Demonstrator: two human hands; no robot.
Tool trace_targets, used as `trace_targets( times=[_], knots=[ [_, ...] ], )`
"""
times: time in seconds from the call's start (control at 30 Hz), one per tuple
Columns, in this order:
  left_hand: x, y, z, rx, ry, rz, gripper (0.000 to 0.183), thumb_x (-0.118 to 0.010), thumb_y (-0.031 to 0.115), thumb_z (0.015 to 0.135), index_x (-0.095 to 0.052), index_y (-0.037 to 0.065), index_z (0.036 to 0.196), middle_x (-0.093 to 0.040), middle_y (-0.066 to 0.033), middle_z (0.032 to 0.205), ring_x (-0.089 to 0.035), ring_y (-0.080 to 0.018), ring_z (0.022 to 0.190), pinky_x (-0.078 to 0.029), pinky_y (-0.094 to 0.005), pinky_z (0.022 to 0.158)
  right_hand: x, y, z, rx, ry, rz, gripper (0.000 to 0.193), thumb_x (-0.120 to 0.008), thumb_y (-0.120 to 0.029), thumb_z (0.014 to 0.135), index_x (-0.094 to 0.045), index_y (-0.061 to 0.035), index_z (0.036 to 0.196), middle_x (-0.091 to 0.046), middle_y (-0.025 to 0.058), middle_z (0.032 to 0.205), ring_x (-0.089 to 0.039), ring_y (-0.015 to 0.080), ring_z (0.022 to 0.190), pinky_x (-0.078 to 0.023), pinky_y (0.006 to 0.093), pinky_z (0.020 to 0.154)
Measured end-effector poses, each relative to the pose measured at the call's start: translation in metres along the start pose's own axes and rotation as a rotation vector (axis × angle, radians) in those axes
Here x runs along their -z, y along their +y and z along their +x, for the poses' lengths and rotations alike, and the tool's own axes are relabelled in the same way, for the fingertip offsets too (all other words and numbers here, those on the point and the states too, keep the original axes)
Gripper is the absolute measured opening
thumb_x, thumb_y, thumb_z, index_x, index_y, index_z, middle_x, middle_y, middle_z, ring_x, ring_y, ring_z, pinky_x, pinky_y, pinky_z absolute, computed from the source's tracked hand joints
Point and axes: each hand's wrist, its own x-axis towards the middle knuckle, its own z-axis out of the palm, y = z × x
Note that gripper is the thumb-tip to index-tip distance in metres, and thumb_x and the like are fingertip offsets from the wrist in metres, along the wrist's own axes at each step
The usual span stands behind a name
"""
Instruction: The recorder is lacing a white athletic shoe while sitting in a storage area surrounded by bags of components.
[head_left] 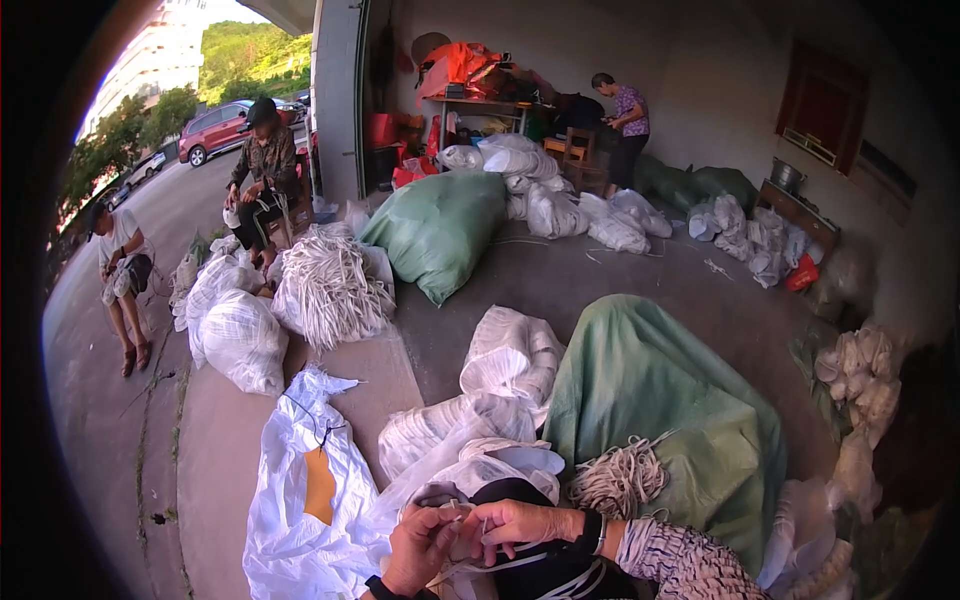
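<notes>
Low in the view, my left hand [422, 548] and my right hand [522, 526] meet over my dark-clad lap. Both sets of fingers are closed in a pinch on a small pale piece [464, 541]; the fingers partly cover it, so its kind is unclear. White cords [572, 578] trail across my lap below the right hand. Just beyond my hands are stacked white shell-like pieces in clear plastic [500, 455]. A loose bundle of off-white cords [620, 480] lies to the right, against a big green sack [660, 400].
A white woven sack [300, 490] lies at my left. Farther off stand bags of white pieces [240, 340], a heap of pale strips [330, 285] and another green sack [440, 225]. Two people [265, 185] sit at left; another person [628, 125] stands by the back wall.
</notes>
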Motion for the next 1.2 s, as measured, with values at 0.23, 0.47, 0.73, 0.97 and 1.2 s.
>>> trace_targets(
  times=[0.23,0.47,0.73,0.97,1.2],
  knots=[
    [-0.004,0.005,0.002,0.143,0.052,-0.331,0.011,-0.065,0.007,0.085,-0.066,0.005,0.095,-0.055,-0.0072,0.089,-0.056,-0.0155,0.082,-0.045,-0.0264,0.073,0.0,-0.008,0.003,-0.083,0.055,0.044,0.027,-0.046,-0.012,0.092,-0.047,-0.0004,0.116,-0.063,0.0115,0.094,-0.064,0.0141,0.069,-0.049,0.0195,0.053],
    [0.004,0.021,0.006,0.053,-0.027,-0.012,0.013,-0.066,0.006,0.082,-0.066,0.005,0.094,-0.059,-0.0084,0.087,-0.054,-0.0204,0.084,-0.044,-0.0299,0.076,0.001,-0.004,0.002,-0.013,0.056,0.012,0.026,-0.047,-0.01,0.092,-0.046,-0.0001,0.116,-0.062,0.0118,0.094,-0.064,0.0142,0.07,-0.049,0.0198,0.053],
    [0.005,0.0,0.004,0.017,-0.057,-0.064,0.011,-0.067,0.007,0.082,-0.066,0.004,0.094,-0.058,-0.0083,0.091,-0.054,-0.0184,0.085,-0.044,-0.0282,0.078,0.0,-0.002,0.004,-0.037,0.06,0.053,0.027,-0.047,-0.012,0.093,-0.046,-0.001,0.117,-0.062,0.0109,0.092,-0.064,0.0144,0.072,-0.049,0.0199,0.054],
    [0.002,0.004,0.003,0.086,-0.036,-0.128,0.013,-0.066,0.007,0.083,-0.065,0.004,0.095,-0.057,-0.0084,0.091,-0.054,-0.0175,0.086,-0.043,-0.0278,0.078,0.0,-0.003,0.003,-0.05,0.053,0.054,0.025,-0.045,-0.016,0.094,-0.047,-0.0047,0.117,-0.062,0.0088,0.091,-0.063,0.0125,0.069,-0.048,0.0201,0.053],
    [0.003,0.011,0.004,0.098,-0.038,-0.073,0.012,-0.066,0.008,0.083,-0.067,0.005,0.095,-0.056,-0.0083,0.09,-0.055,-0.0173,0.085,-0.043,-0.0275,0.078,0.001,0.0,0.005,-0.073,0.062,0.058,0.022,-0.045,-0.015,0.094,-0.048,-0.0049,0.114,-0.062,0.0086,0.09,-0.063,0.0124,0.066,-0.048,0.0195,0.051]
  ],
)
